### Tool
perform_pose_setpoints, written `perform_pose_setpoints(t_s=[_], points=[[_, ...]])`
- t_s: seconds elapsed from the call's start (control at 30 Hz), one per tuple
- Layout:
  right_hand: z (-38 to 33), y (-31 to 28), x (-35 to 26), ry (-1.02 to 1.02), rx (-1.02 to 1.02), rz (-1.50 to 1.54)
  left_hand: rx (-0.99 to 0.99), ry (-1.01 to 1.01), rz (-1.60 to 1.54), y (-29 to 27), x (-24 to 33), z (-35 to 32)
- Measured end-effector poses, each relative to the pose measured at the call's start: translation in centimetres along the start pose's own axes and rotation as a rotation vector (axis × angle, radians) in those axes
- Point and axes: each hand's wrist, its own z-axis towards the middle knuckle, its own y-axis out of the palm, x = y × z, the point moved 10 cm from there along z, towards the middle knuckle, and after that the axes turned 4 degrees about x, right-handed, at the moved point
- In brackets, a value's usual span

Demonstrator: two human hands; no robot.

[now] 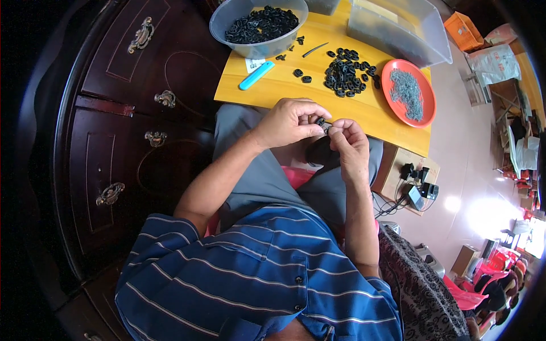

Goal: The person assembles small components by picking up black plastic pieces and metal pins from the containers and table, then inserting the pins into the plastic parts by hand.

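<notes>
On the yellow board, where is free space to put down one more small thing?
The yellow board is bare along its near edge, between the hands and the loose pile of black rings, and at the left corner below the blue tool. It is crowded around the grey bowl, the pile and the red plate.

Small black ring part point(320, 121), pinched between fingertips, above lap

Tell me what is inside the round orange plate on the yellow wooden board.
The round orange plate holds a heap of small grey metal pieces. The plate's middle is covered by the heap.
</notes>
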Motion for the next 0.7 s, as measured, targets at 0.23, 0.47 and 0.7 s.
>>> perform_pose_setpoints(t_s=[0.23, 0.47, 0.7], points=[[0.0, 0.1, 0.1, -0.001, -0.011, -0.009, -0.038, -0.036, -0.018, 0.4, -0.3, 0.1], [0.1, 0.1, 0.2, -0.011, -0.021, -0.001, -0.053, -0.028, 0.001, 0.6, -0.3, 0.2], [0.2, 0.1, 0.2, -0.014, -0.028, 0.001, -0.106, -0.068, -0.017, 1.3, -0.5, 0.3]])
